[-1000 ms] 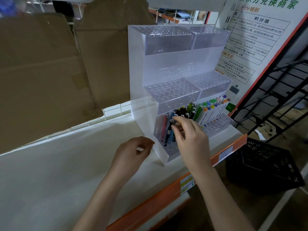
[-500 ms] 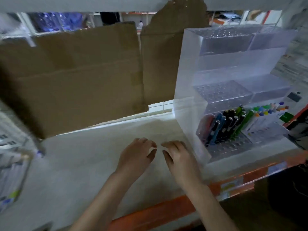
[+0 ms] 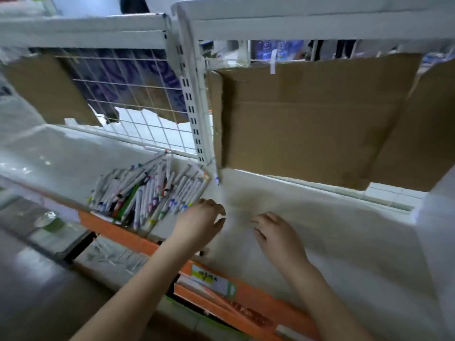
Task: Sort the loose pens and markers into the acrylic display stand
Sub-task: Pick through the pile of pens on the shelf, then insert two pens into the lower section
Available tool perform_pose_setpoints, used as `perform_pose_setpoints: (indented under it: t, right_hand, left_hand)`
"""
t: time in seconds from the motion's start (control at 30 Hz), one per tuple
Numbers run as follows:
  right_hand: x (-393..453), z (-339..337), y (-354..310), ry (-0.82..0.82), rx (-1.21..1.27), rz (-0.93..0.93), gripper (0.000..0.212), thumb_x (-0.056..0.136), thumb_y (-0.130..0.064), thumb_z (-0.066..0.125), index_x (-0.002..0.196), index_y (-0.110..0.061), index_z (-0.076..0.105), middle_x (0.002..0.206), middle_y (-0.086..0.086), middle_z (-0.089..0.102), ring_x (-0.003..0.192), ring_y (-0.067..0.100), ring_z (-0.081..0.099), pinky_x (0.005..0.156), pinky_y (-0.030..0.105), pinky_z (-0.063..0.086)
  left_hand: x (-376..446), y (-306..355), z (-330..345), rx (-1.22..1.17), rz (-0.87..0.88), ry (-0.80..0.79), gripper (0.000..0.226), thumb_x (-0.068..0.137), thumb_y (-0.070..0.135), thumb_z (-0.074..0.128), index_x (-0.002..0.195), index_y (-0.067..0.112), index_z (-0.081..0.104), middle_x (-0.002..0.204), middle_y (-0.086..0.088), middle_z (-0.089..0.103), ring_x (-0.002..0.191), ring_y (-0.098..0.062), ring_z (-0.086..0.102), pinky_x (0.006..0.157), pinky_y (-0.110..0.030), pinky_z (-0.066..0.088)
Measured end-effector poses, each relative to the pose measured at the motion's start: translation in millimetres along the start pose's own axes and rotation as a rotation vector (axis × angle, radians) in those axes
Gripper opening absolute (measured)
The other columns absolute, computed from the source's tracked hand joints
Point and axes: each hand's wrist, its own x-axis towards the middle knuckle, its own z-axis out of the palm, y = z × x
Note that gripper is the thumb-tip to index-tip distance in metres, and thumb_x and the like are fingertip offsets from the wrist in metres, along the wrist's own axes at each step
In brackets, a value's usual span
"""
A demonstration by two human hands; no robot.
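A heap of loose pens and markers (image 3: 147, 193), mostly white-barrelled with coloured caps, lies on the white shelf (image 3: 332, 230) to the left of both hands. My left hand (image 3: 199, 222) hovers just right of the heap with relaxed fingers and holds nothing. My right hand (image 3: 275, 235) floats over the bare shelf, fingers loosely curled, also holding nothing. Only a pale edge of the acrylic display stand (image 3: 440, 217) shows at the far right. The frame is motion-blurred.
Brown cardboard sheets (image 3: 307, 119) line the back of the shelf. A white slotted upright post (image 3: 192, 99) and wire grid (image 3: 128, 99) stand behind the pens. An orange price rail (image 3: 236, 301) runs along the shelf's front edge. One stray pen (image 3: 216, 179) lies near the post.
The view has swung left, away from the acrylic stand to the pen heap. Both hands moved left with it; my right hand left the pens in the stand.
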Motion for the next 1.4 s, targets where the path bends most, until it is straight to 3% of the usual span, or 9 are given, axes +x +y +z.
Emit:
perform_pose_setpoints:
  t: [0.2,0.43,0.63,0.8,0.97,1.1,1.23,1.4]
  right_hand:
    - [36,36,-54,-0.09,0.053,-0.113,0.024,0.094,-0.021,0.049,0.115,-0.019,0.061,0.116,-0.001,0.057,0.111,0.018,0.052,0.084,0.03,0.043]
    - [87,65,-122,-0.124,0.034,-0.085,0.025,0.096,-0.024,0.045,0.114,-0.016,0.059,0.115,0.0,0.056,0.106,0.018,0.052,0.084,0.033,0.045]
    - [130,107,-193,-0.178,0.021,-0.104,0.026,0.097,-0.022,0.043,0.118,-0.016,0.057,0.132,0.003,0.049,0.121,0.02,0.047,0.089,0.034,0.046]
    - [146,133,-219,-0.168,-0.074,-0.083,0.024,0.096,-0.017,0.042,0.116,-0.014,0.056,0.119,0.003,0.051,0.113,0.021,0.047,0.075,0.026,0.036]
    - [157,145,-229,-0.139,-0.127,-0.043,0.023,0.095,-0.011,0.043,0.114,-0.008,0.055,0.12,0.006,0.052,0.116,0.023,0.043,0.083,0.033,0.04]
    - [162,149,-232,-0.134,-0.177,-0.02,0.027,0.089,0.0,0.045,0.113,-0.007,0.056,0.12,0.007,0.051,0.117,0.024,0.044,0.084,0.034,0.042]
    - [164,147,-227,-0.128,-0.248,0.007,0.024,0.09,-0.002,0.047,0.111,-0.008,0.058,0.126,0.005,0.049,0.118,0.022,0.041,0.085,0.03,0.04]
    - [167,148,-220,-0.096,-0.297,0.043,0.025,0.091,-0.003,0.047,0.111,-0.01,0.061,0.111,0.005,0.056,0.109,0.021,0.045,0.076,0.027,0.036]
  left_hand:
    - [-30,-75,-10,0.007,-0.168,0.045,0.027,0.094,0.032,0.048,0.117,0.025,0.059,0.119,0.003,0.06,0.111,-0.019,0.053,0.086,-0.034,0.048]
    - [-24,-164,-18,0.003,-0.25,0.061,0.025,0.092,0.029,0.051,0.114,0.024,0.062,0.112,0.002,0.062,0.104,-0.019,0.057,0.08,-0.035,0.05]
    - [-14,-228,-11,-0.01,-0.265,0.017,0.015,0.091,0.024,0.046,0.092,0.013,0.057,0.094,-0.005,0.059,0.096,-0.024,0.052,0.064,-0.031,0.041]
    - [1,-249,-7,-0.005,-0.228,-0.006,0.021,0.095,0.031,0.041,0.086,0.015,0.051,0.091,-0.004,0.058,0.097,-0.024,0.052,0.063,-0.027,0.034]
    - [9,-259,-6,0.049,-0.148,-0.064,0.022,0.093,0.03,0.047,0.096,0.011,0.056,0.088,-0.004,0.055,0.088,-0.021,0.048,0.064,-0.026,0.033]
    - [22,-262,-9,0.03,-0.161,-0.21,0.019,0.09,0.028,0.051,0.084,0.01,0.053,0.066,0.002,0.041,0.071,-0.018,0.046,0.059,-0.028,0.035]
    - [30,-260,-19,0.001,-0.17,-0.256,0.032,0.088,0.028,0.055,0.064,0.014,0.038,0.065,0.001,0.039,0.069,-0.018,0.046,0.058,-0.027,0.036]
    - [36,-266,-23,-0.111,-0.198,-0.271,0.03,0.086,0.027,0.056,0.064,0.014,0.041,0.064,0.001,0.043,0.057,-0.012,0.043,0.048,-0.023,0.034]
